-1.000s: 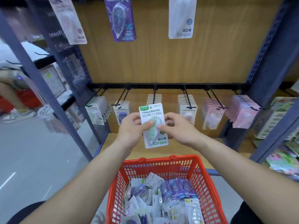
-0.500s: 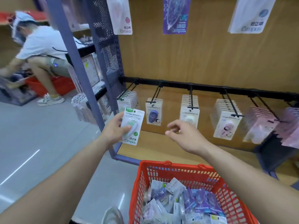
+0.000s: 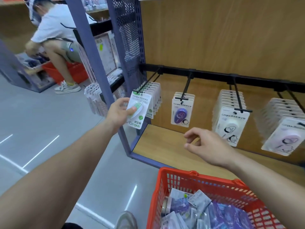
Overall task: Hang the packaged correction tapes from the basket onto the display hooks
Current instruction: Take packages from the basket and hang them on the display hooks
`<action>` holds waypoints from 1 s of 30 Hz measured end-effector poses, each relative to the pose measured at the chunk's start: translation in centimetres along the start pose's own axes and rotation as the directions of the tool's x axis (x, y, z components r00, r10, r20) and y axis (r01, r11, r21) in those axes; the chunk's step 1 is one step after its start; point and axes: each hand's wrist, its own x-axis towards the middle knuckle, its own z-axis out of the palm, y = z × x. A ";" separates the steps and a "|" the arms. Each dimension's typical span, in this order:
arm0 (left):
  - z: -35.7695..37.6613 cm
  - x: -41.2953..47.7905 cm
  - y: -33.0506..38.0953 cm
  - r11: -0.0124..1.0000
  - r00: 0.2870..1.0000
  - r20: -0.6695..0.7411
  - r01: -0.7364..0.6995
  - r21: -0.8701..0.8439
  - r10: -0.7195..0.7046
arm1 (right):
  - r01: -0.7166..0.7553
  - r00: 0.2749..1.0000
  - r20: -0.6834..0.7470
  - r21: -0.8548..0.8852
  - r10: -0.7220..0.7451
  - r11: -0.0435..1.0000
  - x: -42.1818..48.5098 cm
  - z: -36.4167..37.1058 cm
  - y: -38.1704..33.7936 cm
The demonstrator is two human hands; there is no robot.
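Observation:
My left hand (image 3: 118, 113) pinches a green-and-white packaged correction tape (image 3: 138, 111) by its left edge, its top at the tip of the leftmost display hook (image 3: 146, 84), in front of a stack of matching green packs (image 3: 155, 96). My right hand (image 3: 206, 145) hovers over the wooden shelf with loosely curled fingers, holding nothing. The red basket (image 3: 178, 180) at the bottom right holds several packaged tapes (image 3: 198, 210).
More hooks on the black rail (image 3: 214, 76) carry purple (image 3: 180, 111), white (image 3: 231, 123) and pink packs (image 3: 283, 134). A purple shelf post (image 3: 105, 80) stands left of the hooks. A crouching person (image 3: 56, 37) works by another red basket at the far left.
My left hand has carried the green pack up and right to the leftmost hook's tip. My right hand let go of it earlier and has dropped lower. The view has swung left.

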 end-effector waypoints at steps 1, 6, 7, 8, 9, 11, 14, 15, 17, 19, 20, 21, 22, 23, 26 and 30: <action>-0.3 0.2 -0.1 1.000 1.000 -0.001 -0.005 0.009 0.005 | -0.003 1.000 -0.005 0.010 0.003 1.000 0.3 0.1 0.1; -0.9 0.7 -0.1 0.999 0.999 -0.021 -0.035 0.042 0.036 | -0.010 1.000 -0.012 0.032 0.010 0.999 0.8 0.7 0.2; -0.7 0.7 -0.2 0.998 0.999 -0.025 -0.034 0.044 0.035 | -0.011 1.000 -0.013 0.033 0.011 0.999 0.8 0.8 0.2; -0.6 0.7 -0.2 0.998 0.999 -0.030 -0.030 0.050 0.032 | -0.013 1.000 -0.013 0.036 0.013 0.999 0.8 0.8 0.2; -0.4 0.7 -0.3 0.998 0.999 -0.038 -0.031 0.058 0.033 | -0.013 1.000 -0.012 0.041 0.014 0.999 0.8 0.8 0.1; -0.3 0.8 -0.5 0.997 0.998 -0.058 -0.036 0.068 0.040 | -0.012 1.000 -0.006 0.047 0.012 0.999 0.7 0.9 0.0; -0.1 1.0 -0.7 0.995 0.995 -0.083 -0.050 0.092 0.058 | -0.011 1.000 0.001 0.042 0.011 0.999 0.5 1.1 0.0; -0.1 1.0 -0.8 0.993 0.994 -0.090 -0.053 0.103 0.062 | -0.013 1.000 0.000 0.042 0.013 0.999 0.5 1.1 0.1; 0.0 1.0 -0.8 0.991 0.993 -0.096 -0.059 0.118 0.070 | -0.017 1.000 -0.001 0.047 0.017 0.999 0.5 1.1 0.2; 0.0 0.9 -0.7 0.990 0.992 -0.102 -0.062 0.129 0.076 | -0.021 1.000 -0.001 0.049 0.021 0.999 0.6 1.1 0.2; 0.0 0.9 -0.7 0.989 0.991 -0.107 -0.063 0.136 0.078 | -0.021 1.000 -0.002 0.048 0.021 0.999 0.6 1.1 0.2; 0.0 0.8 -0.6 0.988 0.991 -0.105 -0.065 0.143 0.080 | -0.022 1.000 -0.004 0.050 0.022 0.999 0.6 1.1 0.3; 0.0 0.7 -0.6 0.987 0.992 -0.097 -0.072 0.145 0.086 | -0.022 1.000 -0.007 0.050 0.022 0.999 0.5 1.0 0.3; 0.1 0.6 -0.6 0.985 0.992 -0.089 -0.078 0.152 0.092 | -0.023 1.000 -0.010 0.047 0.024 0.999 0.5 0.9 0.4; 0.3 0.6 -0.6 0.980 0.991 -0.095 -0.073 0.184 0.092 | -0.028 1.000 -0.014 0.055 0.028 0.998 0.5 0.8 0.5; 0.3 1.3 -0.9 0.976 0.990 -0.123 -0.044 0.212 0.071 | -0.035 0.999 -0.006 0.075 0.035 0.997 0.5 0.8 0.6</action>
